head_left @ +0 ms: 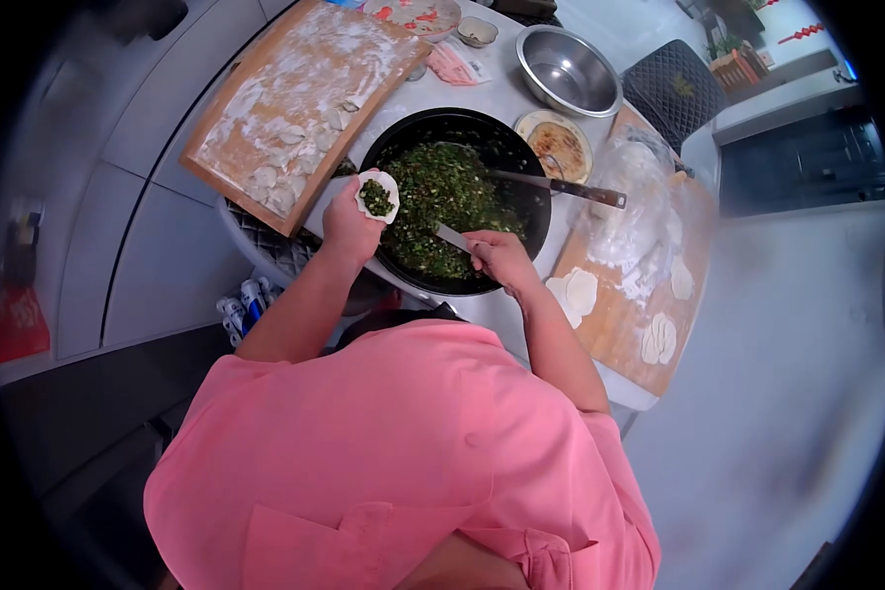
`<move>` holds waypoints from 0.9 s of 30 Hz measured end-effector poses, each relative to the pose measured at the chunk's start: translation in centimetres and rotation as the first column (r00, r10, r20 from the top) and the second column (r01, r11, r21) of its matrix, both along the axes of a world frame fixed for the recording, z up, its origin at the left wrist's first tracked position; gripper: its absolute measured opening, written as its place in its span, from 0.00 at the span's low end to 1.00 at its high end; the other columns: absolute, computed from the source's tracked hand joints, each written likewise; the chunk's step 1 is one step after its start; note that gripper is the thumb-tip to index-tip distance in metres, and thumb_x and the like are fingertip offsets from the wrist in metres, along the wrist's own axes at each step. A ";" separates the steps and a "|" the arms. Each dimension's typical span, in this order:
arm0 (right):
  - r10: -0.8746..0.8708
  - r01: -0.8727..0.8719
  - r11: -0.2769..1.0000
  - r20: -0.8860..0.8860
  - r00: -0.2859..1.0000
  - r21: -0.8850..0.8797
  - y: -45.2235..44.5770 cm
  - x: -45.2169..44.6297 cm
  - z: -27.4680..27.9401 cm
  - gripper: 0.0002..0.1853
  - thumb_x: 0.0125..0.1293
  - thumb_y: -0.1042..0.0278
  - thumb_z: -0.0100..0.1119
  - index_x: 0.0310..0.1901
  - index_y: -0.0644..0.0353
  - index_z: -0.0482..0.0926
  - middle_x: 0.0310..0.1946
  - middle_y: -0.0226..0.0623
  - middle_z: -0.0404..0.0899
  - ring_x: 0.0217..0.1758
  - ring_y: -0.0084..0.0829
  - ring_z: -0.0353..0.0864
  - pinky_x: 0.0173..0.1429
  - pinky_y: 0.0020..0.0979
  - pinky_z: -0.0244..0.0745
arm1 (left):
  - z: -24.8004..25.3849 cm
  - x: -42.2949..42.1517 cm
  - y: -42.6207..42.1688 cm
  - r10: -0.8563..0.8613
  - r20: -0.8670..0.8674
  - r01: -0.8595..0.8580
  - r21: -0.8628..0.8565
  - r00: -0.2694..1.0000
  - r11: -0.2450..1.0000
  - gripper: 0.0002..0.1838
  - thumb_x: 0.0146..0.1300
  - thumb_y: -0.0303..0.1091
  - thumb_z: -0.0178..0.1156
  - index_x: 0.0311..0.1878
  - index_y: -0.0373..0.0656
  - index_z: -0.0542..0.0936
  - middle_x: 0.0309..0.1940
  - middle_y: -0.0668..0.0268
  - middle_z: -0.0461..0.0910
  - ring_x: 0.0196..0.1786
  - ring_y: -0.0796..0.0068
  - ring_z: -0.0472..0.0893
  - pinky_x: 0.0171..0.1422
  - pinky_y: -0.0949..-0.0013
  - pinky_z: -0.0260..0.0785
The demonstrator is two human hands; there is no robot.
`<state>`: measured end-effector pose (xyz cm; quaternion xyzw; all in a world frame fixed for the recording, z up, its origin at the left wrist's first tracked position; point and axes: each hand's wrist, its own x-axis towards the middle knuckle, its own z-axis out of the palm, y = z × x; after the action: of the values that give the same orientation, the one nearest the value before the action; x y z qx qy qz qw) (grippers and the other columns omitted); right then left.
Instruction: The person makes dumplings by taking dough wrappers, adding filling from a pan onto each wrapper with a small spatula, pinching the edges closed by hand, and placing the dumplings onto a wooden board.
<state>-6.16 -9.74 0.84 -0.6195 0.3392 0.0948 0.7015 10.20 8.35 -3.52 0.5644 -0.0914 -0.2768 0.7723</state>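
Observation:
My left hand (352,226) holds a round dumpling wrapper (392,184) with a mound of chopped green filling (375,198) on it. The wrapper lies open over the left rim of a black pan (529,214). In my right hand (501,258) is a flat metal spatula (452,237), its far end at the green filling mix (433,187) that fills much of the pan. A larger utensil with a dark handle (585,193) rests across the pan's right rim.
A floured wooden board (310,74) with several folded dumplings (265,179) tilts at the left. On the right, another board (619,329) bears loose wrappers (580,292) and a clear plastic bag (634,187). Behind the pan stand a steel bowl (570,74) and a plate with a browned flatbread (560,147).

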 end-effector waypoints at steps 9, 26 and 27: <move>-0.037 0.107 0.960 0.259 0.965 -0.258 0.9 -0.6 2.6 0.12 0.63 0.73 0.50 0.45 0.63 0.80 0.21 0.29 0.75 0.23 0.20 0.71 0.29 0.22 0.66 | 2.2 -3.2 -1.7 -0.185 -0.115 0.167 -0.145 0.976 0.975 0.20 0.70 0.40 0.36 0.55 0.37 0.69 0.52 0.57 0.73 0.56 0.60 0.72 0.62 0.54 0.61; 0.438 0.011 0.160 0.081 0.895 -0.987 4.2 -2.1 4.8 0.23 0.55 0.73 0.54 0.55 0.46 0.74 0.24 0.36 0.67 0.24 0.37 0.73 0.25 0.37 0.69 | 4.5 -3.6 -4.5 -0.261 -0.585 -0.004 -0.412 0.768 0.911 0.15 0.58 0.28 0.58 0.47 0.34 0.72 0.41 0.58 0.79 0.49 0.69 0.76 0.58 0.69 0.65; 0.437 0.009 0.161 0.080 0.896 -0.987 4.4 -2.2 4.4 0.23 0.55 0.73 0.54 0.55 0.46 0.74 0.24 0.36 0.67 0.24 0.37 0.73 0.25 0.37 0.69 | 3.2 -3.5 -4.5 -0.262 -0.587 -0.004 -0.411 0.766 0.912 0.15 0.58 0.28 0.58 0.47 0.34 0.72 0.41 0.58 0.79 0.49 0.69 0.76 0.58 0.69 0.65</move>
<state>-8.39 -5.34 5.29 -0.9678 0.0980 -0.1521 0.1752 6.66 3.82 -0.27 0.2662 0.0800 -0.4793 0.8325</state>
